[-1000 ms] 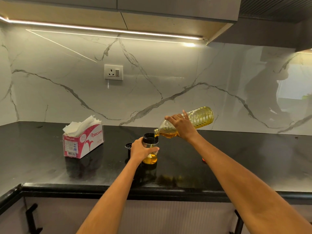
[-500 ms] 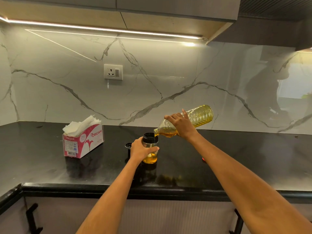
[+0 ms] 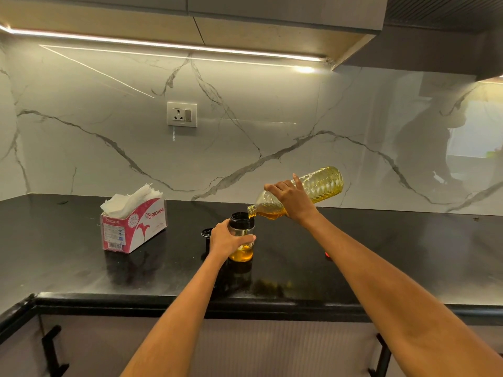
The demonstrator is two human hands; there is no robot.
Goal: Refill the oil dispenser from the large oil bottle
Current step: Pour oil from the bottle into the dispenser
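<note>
Dispenser point(image 3: 243, 242) stands on the black tabletop point(image 3: 381, 254), a clear cylinder with a wide black collar, open at the top; amber oil fills only its bottom part. The left hand point(image 3: 228, 238) is wrapped around its middle, steadying it. The right hand point(image 3: 292, 198) grips the bottle point(image 3: 318, 187) near its shoulder, one finger lifted off, the rest curled round it.

Compared with a second ago, the bottle's base has risen a little, so the tilt is steeper, while its mouth stays just above the collar. The oil level looks barely different. That suggests the pour is under way but slow, with most of the refill left.

The bottle is ribbed clear plastic, thin and probably slippery if oily. The tabletop is glossy and reflects the oil. A black cap point(image 3: 206, 233) sits just behind the left hand, and a tissue box point(image 3: 134, 227) stands well to the left.
</note>
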